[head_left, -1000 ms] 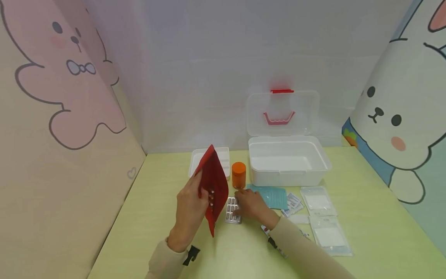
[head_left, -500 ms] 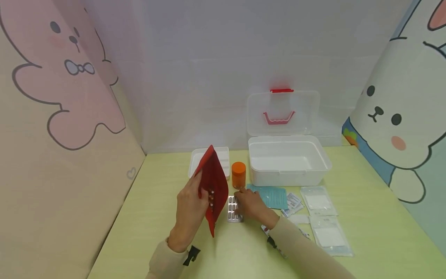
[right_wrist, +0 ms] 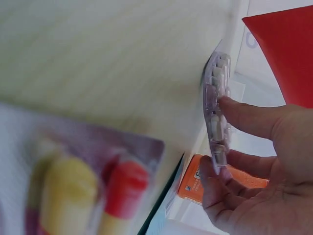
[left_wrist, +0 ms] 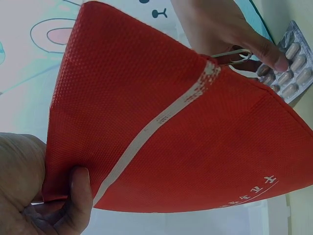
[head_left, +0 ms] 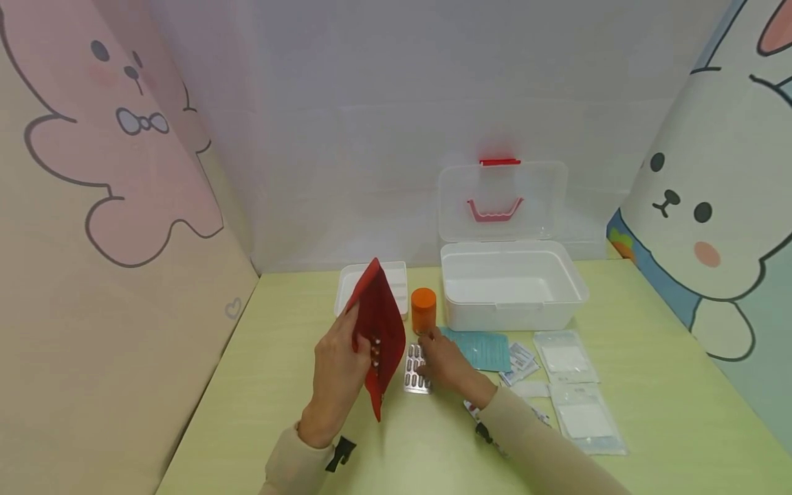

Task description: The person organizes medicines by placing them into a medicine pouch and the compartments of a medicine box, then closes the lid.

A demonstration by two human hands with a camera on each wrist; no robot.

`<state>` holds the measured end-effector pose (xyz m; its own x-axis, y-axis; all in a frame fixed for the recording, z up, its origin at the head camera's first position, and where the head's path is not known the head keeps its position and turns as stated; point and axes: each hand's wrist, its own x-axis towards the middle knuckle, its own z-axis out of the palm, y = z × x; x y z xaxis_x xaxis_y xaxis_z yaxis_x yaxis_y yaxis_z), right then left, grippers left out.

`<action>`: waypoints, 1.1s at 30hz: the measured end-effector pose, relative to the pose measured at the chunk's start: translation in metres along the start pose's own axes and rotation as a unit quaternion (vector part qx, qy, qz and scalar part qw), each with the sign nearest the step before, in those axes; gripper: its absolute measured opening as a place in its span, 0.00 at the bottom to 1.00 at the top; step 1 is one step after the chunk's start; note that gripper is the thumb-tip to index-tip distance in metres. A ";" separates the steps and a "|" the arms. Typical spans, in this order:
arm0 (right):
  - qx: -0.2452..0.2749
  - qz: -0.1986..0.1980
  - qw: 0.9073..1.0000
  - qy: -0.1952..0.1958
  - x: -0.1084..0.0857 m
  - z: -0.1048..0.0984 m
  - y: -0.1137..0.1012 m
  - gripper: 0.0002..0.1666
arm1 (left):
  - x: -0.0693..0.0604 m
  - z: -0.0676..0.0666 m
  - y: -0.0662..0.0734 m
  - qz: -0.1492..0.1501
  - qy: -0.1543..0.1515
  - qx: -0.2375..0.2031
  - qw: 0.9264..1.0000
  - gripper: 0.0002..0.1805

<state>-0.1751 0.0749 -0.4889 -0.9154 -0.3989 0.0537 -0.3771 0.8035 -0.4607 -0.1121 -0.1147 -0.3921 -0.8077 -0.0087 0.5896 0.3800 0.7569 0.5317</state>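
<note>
The left hand [head_left: 339, 371] pinches a red fabric pouch [head_left: 390, 323], which stands tilted with its mouth towards the right hand; small round things show at its opening. In the left wrist view the pouch [left_wrist: 142, 112] carries a white stripe and white print. Between thumb and fingers, the right hand [head_left: 448, 364] holds a silver blister pack [head_left: 416, 371] of capsules by its edge, just right of the pouch. The right wrist view shows that pack [right_wrist: 215, 98] edge-on, the thumb on its capsule side. Just behind that hand stands an orange bottle [head_left: 423, 309].
An open white box [head_left: 513, 316] with a clear lid stands behind, beside a white tray [head_left: 399, 275]. Rightward lie a teal packet [head_left: 489, 350], small sachets [head_left: 521, 363] and clear-wrapped pads [head_left: 584, 419]. Another capsule pack [right_wrist: 132, 142] is near the right wrist camera.
The blister pack has shifted slightly to the right and away from the person, along with the right hand's fingers. The left hand and pouch have stayed in place.
</note>
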 end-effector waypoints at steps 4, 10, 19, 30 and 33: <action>0.042 -0.016 0.999 0.012 -0.003 -0.003 0.000 0.29 | -0.001 0.002 -0.001 0.001 -0.002 -0.003 1.000 0.29; 0.054 -0.022 0.998 0.014 -0.006 -0.007 -0.002 0.29 | -0.001 0.001 -0.001 0.000 -0.001 0.003 1.000 0.29; 0.091 -0.010 0.996 0.021 -0.010 -0.011 0.001 0.28 | -0.001 0.001 -0.001 0.005 0.004 0.010 1.000 0.29; 0.114 0.034 0.992 0.049 -0.023 -0.036 0.008 0.24 | 0.000 0.001 0.002 0.002 0.003 -0.001 1.000 0.29; 0.131 0.030 0.989 0.060 -0.027 -0.048 0.008 0.22 | 0.001 0.002 0.004 0.003 0.004 -0.006 1.000 0.29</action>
<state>-0.1602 0.1135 -0.4516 -0.9513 -0.2855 0.1165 -0.2860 0.6758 -0.6793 -0.1121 -0.1105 -0.3902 -0.8021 -0.0091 0.5972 0.3901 0.7491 0.5353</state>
